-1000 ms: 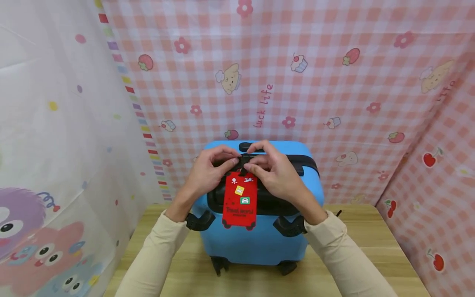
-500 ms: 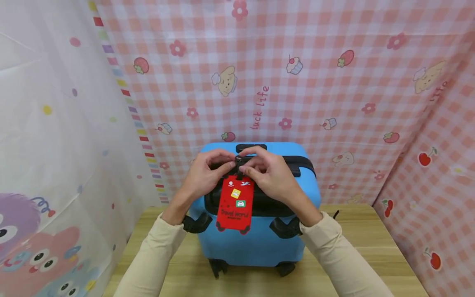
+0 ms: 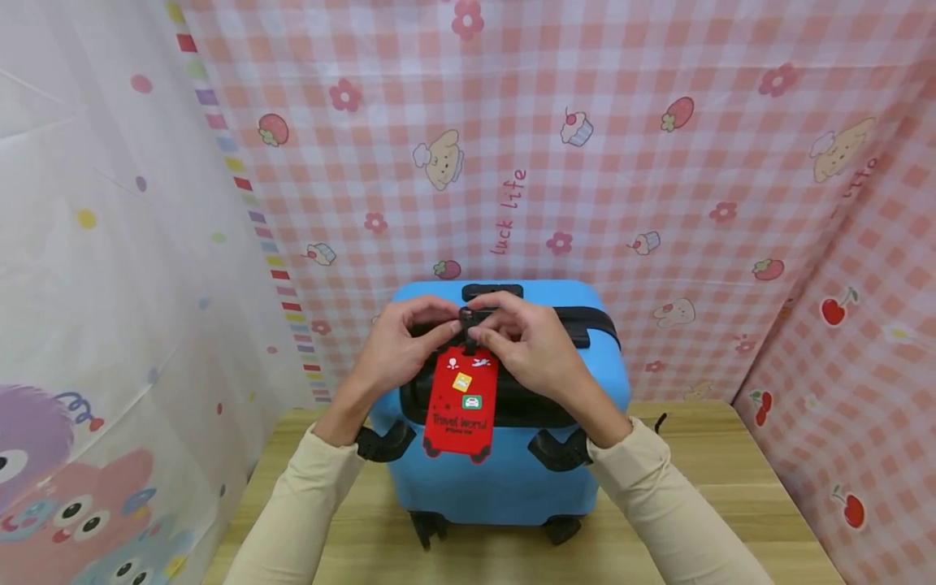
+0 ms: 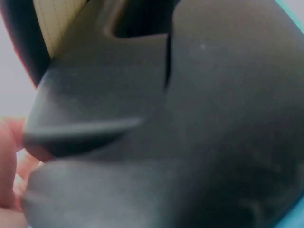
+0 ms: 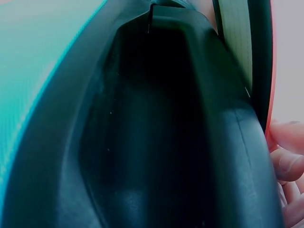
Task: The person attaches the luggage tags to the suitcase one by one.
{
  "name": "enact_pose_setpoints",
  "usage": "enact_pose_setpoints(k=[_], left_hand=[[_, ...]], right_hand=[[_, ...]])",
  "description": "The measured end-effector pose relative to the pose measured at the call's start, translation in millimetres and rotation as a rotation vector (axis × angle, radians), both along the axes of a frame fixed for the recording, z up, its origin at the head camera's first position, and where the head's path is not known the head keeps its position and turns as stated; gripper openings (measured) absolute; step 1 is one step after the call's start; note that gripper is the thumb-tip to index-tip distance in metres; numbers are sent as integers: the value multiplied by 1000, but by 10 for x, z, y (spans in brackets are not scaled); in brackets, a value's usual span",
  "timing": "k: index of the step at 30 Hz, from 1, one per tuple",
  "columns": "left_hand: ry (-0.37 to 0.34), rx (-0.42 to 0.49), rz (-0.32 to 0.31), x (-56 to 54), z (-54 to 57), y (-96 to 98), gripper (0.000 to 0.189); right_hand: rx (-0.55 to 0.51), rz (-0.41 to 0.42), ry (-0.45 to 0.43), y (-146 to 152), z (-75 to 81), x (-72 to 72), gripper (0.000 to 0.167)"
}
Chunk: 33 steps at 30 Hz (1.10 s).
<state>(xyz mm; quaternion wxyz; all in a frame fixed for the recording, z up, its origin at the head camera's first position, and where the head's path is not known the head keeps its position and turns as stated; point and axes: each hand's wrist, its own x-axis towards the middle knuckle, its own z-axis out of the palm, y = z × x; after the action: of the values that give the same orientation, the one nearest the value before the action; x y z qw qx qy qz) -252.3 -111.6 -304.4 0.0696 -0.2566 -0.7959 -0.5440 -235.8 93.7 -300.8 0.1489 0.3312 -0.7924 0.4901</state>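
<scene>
A red luggage tag (image 3: 461, 406) printed "Travel World" hangs from a black strap (image 3: 469, 335) in front of the blue suitcase (image 3: 497, 487). My left hand (image 3: 398, 341) pinches the strap from the left, thumb and index finger close to its top. From the other side my right hand (image 3: 537, 345) pinches it too, just above the tag. The suitcase's black handle panel (image 3: 541, 406) lies behind the tag and is partly covered by both hands. In the right wrist view, fingers (image 5: 289, 166) show beside the tag's red edge; the panel fills most of both wrist views.
The suitcase stands on its black wheels (image 3: 561, 530) on a wood-grain table (image 3: 731, 487). A pink checked cloth (image 3: 621, 187) hangs close behind it, with a white patterned cloth (image 3: 183, 284) on the left. Black wrist mounts (image 3: 386, 441) sit at both cuffs.
The fingertips of both hands have come closer together at the strap's top. The tag has shifted slightly left in the head view, along with the whole scene. Both hands keep hold of the strap.
</scene>
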Motion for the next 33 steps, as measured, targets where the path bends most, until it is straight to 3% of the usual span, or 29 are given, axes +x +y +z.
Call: enact_pose_setpoints(k=[22, 33], left_hand=[[-41, 73, -88, 48, 35, -57, 34], [-40, 22, -101, 30, 19, -74, 37]], right_hand=[[8, -19, 4, -13, 0, 5, 29], [2, -27, 5, -19, -15, 7, 30]])
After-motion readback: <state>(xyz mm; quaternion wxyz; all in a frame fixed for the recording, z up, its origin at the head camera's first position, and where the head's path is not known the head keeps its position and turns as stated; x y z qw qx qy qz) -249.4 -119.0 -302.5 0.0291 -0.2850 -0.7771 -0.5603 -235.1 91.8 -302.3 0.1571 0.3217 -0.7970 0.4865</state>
